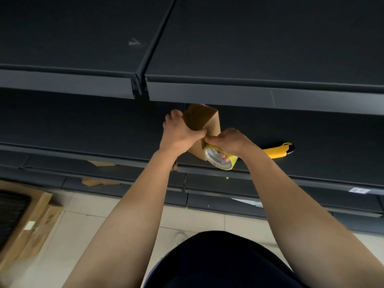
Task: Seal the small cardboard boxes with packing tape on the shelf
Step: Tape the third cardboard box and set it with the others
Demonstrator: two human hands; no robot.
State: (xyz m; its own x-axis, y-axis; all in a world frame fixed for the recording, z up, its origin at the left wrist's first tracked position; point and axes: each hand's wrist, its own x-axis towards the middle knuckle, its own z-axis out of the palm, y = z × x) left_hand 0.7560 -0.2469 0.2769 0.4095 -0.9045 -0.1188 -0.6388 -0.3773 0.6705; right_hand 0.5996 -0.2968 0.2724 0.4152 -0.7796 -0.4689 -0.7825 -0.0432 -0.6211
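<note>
A small cardboard box [200,119] sits tilted on the dark shelf [311,142], under the upper shelf's edge. The left hand [180,132] grips its near side, fingers curled round the corner. The right hand [230,141] holds the tape roll [220,159] against the box, thumb and finger pinching at the seam. A yellow utility knife [279,151] lies on the shelf just right.

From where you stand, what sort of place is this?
Likely a shop or stockroom: tiers of dark metal shelves, flat cartons on the tiled floor, and tape going on a box.
</note>
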